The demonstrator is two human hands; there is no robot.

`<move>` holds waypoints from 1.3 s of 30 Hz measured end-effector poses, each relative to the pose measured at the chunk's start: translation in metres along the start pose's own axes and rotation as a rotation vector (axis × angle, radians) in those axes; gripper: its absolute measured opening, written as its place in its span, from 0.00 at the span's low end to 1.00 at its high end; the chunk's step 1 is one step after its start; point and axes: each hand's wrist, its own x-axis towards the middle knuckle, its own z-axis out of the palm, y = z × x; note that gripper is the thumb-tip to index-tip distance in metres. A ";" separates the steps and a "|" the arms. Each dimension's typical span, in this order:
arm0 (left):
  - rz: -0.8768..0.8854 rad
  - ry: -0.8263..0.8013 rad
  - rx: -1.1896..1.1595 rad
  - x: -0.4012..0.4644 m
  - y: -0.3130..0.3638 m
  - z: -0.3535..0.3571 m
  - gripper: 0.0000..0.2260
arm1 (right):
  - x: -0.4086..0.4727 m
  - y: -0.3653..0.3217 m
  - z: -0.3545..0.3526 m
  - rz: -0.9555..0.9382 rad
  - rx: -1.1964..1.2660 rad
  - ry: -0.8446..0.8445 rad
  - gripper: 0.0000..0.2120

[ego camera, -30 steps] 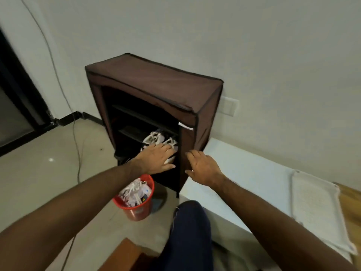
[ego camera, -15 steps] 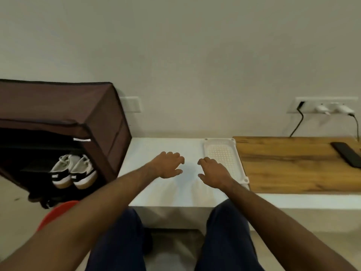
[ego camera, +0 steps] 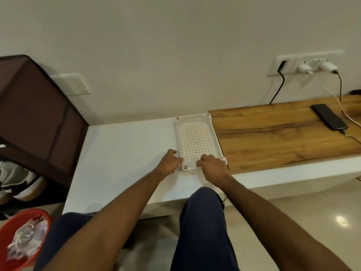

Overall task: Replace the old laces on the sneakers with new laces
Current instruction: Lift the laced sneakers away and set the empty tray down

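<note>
At the left edge of the frame, the brown fabric shoe cabinet [ego camera: 37,118] is cut off, and the white-and-black sneakers [ego camera: 18,182] on its dark shelf show only in part; their laces cannot be made out. The red plastic bin [ego camera: 29,218] at lower left is cropped, its pale crumpled contents blurred. The right hand [ego camera: 214,168] covers the near right corner of the white perforated plastic tray [ego camera: 195,137].

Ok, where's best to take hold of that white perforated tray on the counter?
Grip the white perforated tray by its near short rim, one hand at each corner, coming from the front edge. It lies flat with a raised lip there, and the left hand and right hand are already at it.
</note>
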 end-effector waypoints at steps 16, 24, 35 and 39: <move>0.053 -0.057 -0.570 -0.071 0.012 -0.110 0.16 | -0.006 -0.072 -0.106 -0.410 0.011 0.244 0.21; 0.243 0.016 -0.569 -0.203 -0.002 -0.247 0.14 | -0.011 -0.196 -0.199 -0.561 0.066 0.447 0.23; 0.496 0.535 -0.900 -0.372 -0.136 -0.366 0.19 | 0.004 -0.425 -0.275 -1.096 -0.096 0.627 0.24; 0.425 0.656 -0.955 -0.396 -0.214 -0.384 0.18 | 0.019 -0.508 -0.257 -1.233 -0.101 0.520 0.22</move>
